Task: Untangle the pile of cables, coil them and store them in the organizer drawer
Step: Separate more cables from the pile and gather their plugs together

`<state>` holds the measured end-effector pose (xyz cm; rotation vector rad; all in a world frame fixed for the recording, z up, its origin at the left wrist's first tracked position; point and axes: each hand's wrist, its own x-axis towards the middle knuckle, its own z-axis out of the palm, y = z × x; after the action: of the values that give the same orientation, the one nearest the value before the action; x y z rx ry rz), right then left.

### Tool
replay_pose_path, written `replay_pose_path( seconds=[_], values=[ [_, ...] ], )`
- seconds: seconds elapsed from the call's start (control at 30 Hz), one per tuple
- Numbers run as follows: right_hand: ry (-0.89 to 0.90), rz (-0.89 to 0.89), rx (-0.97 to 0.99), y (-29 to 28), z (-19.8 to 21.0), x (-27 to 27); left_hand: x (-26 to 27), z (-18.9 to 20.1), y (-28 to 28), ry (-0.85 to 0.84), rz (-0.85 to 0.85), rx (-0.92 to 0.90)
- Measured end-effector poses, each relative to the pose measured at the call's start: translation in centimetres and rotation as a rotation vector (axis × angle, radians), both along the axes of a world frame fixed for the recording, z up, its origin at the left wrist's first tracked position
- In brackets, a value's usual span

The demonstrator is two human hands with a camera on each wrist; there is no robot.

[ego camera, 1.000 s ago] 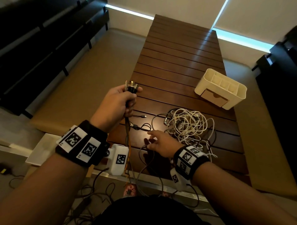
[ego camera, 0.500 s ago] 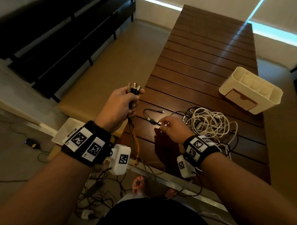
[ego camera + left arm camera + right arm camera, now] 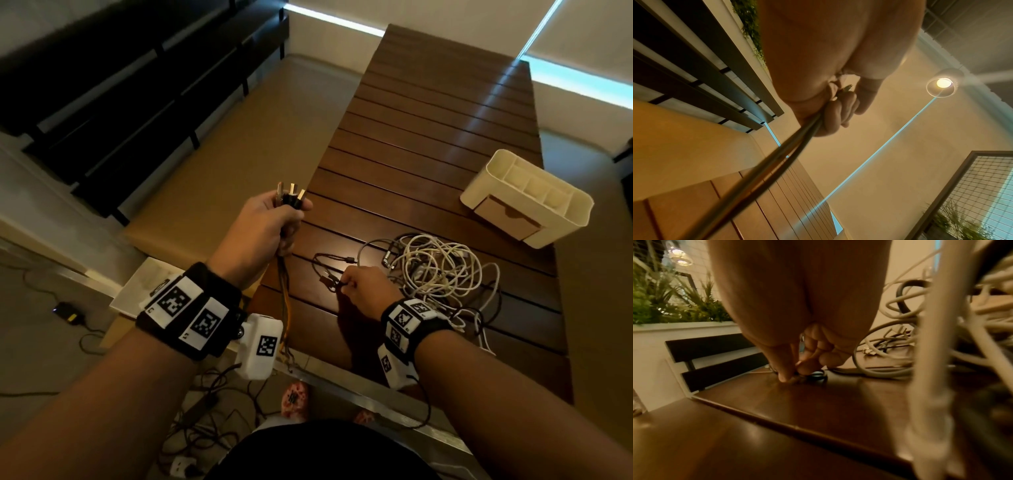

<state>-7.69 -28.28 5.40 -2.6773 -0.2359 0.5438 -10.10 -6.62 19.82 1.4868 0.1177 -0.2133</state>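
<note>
Dark, thin cable (image 3: pixel 329 270) lies on the slatted wooden table (image 3: pixel 428 144), at the near left edge of the pile of cables (image 3: pixel 442 270), and the right hand (image 3: pixel 364 287) bears down on it. In the right wrist view the thumb and fingertips (image 3: pixel 784 375) pinch this cable against the table top, with a small dark loop just beside them. The left hand (image 3: pixel 263 233) is raised above the table's left edge and is clenched around a bundle of cables (image 3: pixel 285 301); several plug ends (image 3: pixel 291 197) stand up out of the fist, and the strands hang straight down past the table edge. The left wrist view confirms curled fingers (image 3: pixel 838 113) around those strands. The dark cable runs from the pinch toward the far right, into the white tangle, so its long axis points away from the left hand. The right hand is the nearer hand to the pile. Judged from this, the next move calls for a pull toward the left, away from the tangle. The organizer (image 3: pixel 527 198) stands well apart, at the far right of the table, and its drawer (image 3: pixel 503 219) appears closed.
</note>
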Motion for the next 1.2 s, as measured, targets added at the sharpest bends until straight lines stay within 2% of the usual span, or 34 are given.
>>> replay_pose_path(
  seconds=[0.13,0.33,0.67,0.77,0.9,1.0,1.1,1.2],
  values=[
    [-0.097,-0.076,0.161,-0.5,0.9,-0.3,0.2,0.1,-1.2,0.008,-0.015,0.007],
    [0.025,-0.277,0.438,-1.0,3.3,-0.4,0.4,0.4,-3.1,0.009,-0.051,-0.015],
    [-0.160,-0.479,0.502,-6.8,7.3,-1.1,0.4,1.3,-9.1,-0.073,-0.187,0.002],
    [-0.159,-0.465,0.429,-8.7,7.9,-1.2,0.4,2.0,-10.9,-0.072,-0.205,-0.008],
    [-0.022,-0.365,0.252,-11.2,8.4,-1.1,0.6,2.6,-13.1,-0.072,-0.217,-0.051],
    [-0.004,-0.325,0.224,-12.5,8.8,-1.4,0.6,2.7,-14.4,-0.087,-0.221,-0.076],
    [-0.043,-0.337,0.246,-13.3,9.4,-1.7,0.6,2.4,-15.1,-0.095,-0.240,-0.067],
    [-0.113,-0.324,0.375,-13.3,10.8,-2.1,0.8,2.3,-15.8,-0.086,-0.268,-0.048]
  ],
)
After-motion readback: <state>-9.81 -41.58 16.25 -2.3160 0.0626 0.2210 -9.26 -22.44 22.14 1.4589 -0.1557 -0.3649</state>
